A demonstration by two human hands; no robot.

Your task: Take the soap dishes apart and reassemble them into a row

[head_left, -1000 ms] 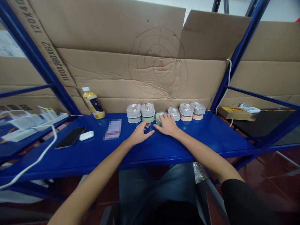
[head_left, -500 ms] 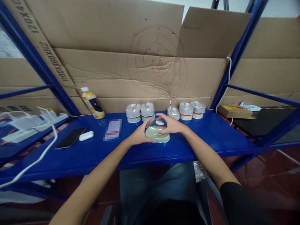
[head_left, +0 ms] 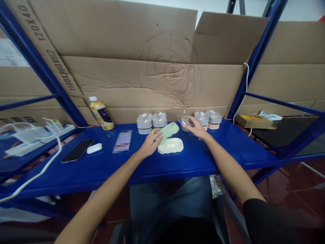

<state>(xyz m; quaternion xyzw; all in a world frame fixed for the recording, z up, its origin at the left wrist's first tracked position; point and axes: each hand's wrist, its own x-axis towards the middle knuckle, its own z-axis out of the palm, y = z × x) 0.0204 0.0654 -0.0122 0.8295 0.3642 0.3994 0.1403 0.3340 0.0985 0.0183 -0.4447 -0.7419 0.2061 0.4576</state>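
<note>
My left hand [head_left: 151, 143] is closed on the edge of a pale green tray-like piece [head_left: 169, 130], tilted up above the table. Just below it, a cream oval base [head_left: 170, 145] with a sunken middle lies on the blue table. My right hand [head_left: 195, 127] has its fingers round a clear plastic cover [head_left: 183, 122], blurred, in front of the back row. The small clear-topped box seen there earlier is mostly hidden behind that hand and cover. Two grey clear-lidded boxes [head_left: 144, 123] and a green-based one [head_left: 159, 119] are nearby; pink-based ones [head_left: 214, 117] stand to the right.
A yellow drink bottle [head_left: 101, 113] leans at the back left. A phone [head_left: 78, 151], a white earbud case [head_left: 94, 148] and a blurred-out flat item [head_left: 123, 141] lie on the left. Cardboard [head_left: 114, 74] backs the table; blue posts [head_left: 250, 67] flank it.
Both hands were round one green box with a clear cover. My right hand has carried the cover back and right; my left has lifted the green piece off the cream base.
</note>
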